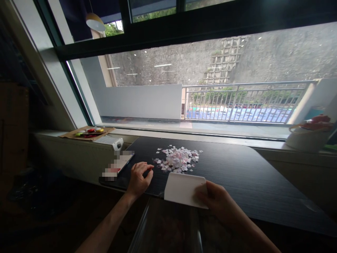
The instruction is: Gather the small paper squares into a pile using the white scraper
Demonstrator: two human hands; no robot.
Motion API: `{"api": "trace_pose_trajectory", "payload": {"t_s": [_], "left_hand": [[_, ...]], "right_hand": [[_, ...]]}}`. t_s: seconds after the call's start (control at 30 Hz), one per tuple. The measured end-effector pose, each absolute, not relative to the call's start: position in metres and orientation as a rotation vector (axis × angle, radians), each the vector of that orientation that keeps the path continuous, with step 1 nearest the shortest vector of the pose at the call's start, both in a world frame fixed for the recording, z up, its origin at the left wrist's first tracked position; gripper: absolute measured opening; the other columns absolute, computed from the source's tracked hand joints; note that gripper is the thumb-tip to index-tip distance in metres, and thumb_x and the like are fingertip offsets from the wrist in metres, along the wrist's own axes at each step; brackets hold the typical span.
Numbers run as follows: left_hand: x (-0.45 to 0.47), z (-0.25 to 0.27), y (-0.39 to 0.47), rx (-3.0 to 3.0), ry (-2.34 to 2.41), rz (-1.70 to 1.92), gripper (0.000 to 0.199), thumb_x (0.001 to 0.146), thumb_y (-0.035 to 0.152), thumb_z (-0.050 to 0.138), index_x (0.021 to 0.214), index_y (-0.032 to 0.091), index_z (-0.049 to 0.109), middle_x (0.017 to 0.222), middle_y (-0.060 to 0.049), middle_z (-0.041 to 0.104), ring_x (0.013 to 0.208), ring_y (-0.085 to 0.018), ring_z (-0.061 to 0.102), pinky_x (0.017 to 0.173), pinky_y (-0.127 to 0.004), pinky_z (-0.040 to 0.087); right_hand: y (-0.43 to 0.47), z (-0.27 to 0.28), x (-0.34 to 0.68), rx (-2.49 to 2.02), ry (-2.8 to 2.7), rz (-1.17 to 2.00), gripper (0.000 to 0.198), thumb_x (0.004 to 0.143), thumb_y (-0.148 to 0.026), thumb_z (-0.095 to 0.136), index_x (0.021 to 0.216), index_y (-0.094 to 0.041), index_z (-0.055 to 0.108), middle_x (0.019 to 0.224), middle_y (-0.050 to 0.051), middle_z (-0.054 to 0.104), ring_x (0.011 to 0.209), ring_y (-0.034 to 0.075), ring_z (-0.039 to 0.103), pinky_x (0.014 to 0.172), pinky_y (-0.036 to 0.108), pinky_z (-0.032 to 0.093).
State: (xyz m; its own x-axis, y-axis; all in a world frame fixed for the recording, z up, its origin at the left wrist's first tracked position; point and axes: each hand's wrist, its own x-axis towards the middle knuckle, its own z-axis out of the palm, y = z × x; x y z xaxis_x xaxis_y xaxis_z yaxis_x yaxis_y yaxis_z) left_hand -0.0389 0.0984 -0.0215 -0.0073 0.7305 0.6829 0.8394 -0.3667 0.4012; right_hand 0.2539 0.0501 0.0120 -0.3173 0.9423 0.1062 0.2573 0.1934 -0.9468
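Observation:
A loose heap of small white and pinkish paper pieces [179, 159] lies on the black tabletop [226, 168], with single bits scattered around it. My right hand [217, 196] grips the right side of a white, flat, shallow tray-like piece [181, 189]. That piece is held at the table's near edge, just in front of the heap. Left of the heap, my left hand [140, 178] is over the tabletop with its fingers loosely bent and the thumb apart from them. Nothing shows between those fingers.
A partly blurred tablet-like item [119, 167] lies on the table's left side. Beyond it are a white box with a knob [110, 141] and a brown sheet [76, 133] bearing colourful pieces. A clear container [171, 228] stands below the near edge. A window runs behind the table.

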Motion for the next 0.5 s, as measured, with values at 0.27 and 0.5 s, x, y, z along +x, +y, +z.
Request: {"api": "trace_pose_trajectory", "payload": {"t_s": [0.27,0.5], "left_hand": [[-0.04,-0.022,0.099,-2.115,-1.679,-1.328,0.016,0.075,0.026,0.052,0.081,0.024,0.068,0.084,-0.002,0.071,0.096,-0.023,0.06,0.093,-0.044,0.042],[-0.042,-0.022,0.1,-2.127,-1.652,-1.342,0.017,0.075,0.028,0.053,0.081,0.024,0.068,0.083,-0.003,0.071,0.094,-0.024,0.061,0.09,-0.044,0.043]], "right_hand": [[0.02,0.006,0.269,-1.135,-2.025,0.569,0.019,0.086,-0.033,0.052,0.08,-0.02,0.065,0.068,0.001,0.069,0.059,0.016,0.062,0.057,0.024,0.048],[0.047,0.013,0.292,-1.291,-1.85,0.228,0.02,0.089,-0.034,0.05,0.094,-0.021,0.064,0.084,0.005,0.073,0.073,0.021,0.068,0.066,0.027,0.05]]}}
